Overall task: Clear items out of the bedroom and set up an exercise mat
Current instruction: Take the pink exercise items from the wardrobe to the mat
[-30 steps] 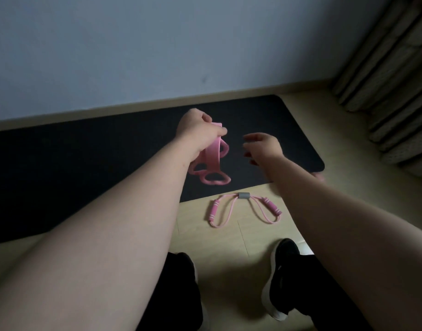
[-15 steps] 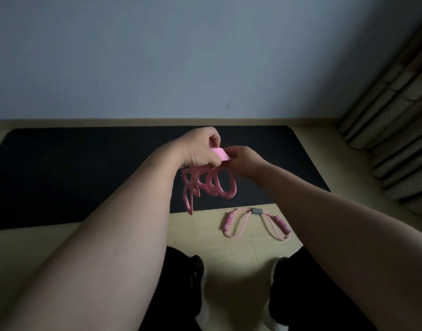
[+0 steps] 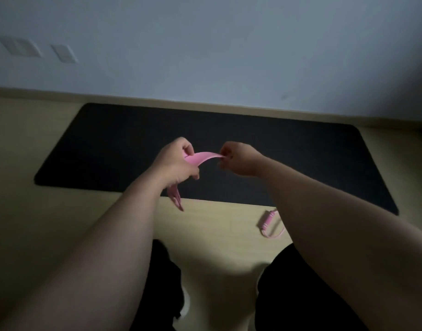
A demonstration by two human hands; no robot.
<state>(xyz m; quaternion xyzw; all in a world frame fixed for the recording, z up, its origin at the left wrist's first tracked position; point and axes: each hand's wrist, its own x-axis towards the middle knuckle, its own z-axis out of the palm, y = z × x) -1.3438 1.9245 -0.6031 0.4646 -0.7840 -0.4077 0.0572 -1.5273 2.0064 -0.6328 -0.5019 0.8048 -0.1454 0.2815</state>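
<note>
So, mat (image 3: 288, 163): black, lying flat on the wooden floor (image 3: 217, 225), its far long edge near the wall (image 3: 205, 56).
Left hand (image 3: 175, 163): fingers curled round a pink band (image 3: 202, 156), the slack dangling below the wrist.
Right hand (image 3: 239, 160): pinching the band's other end, so a short stretch spans between both hands, above the mat.
Pink puller (image 3: 268, 222): on the floor just beside the mat's near edge, partly hidden by the right forearm.

You hold a plain pink band (image 3: 202, 156) over a plain black exercise mat (image 3: 288, 163). Beside your leg lies a pink resistance cord (image 3: 270, 223) with white-ringed grips, on the pale tan floor (image 3: 33, 223), below a grey-blue wall (image 3: 205, 48).
</note>
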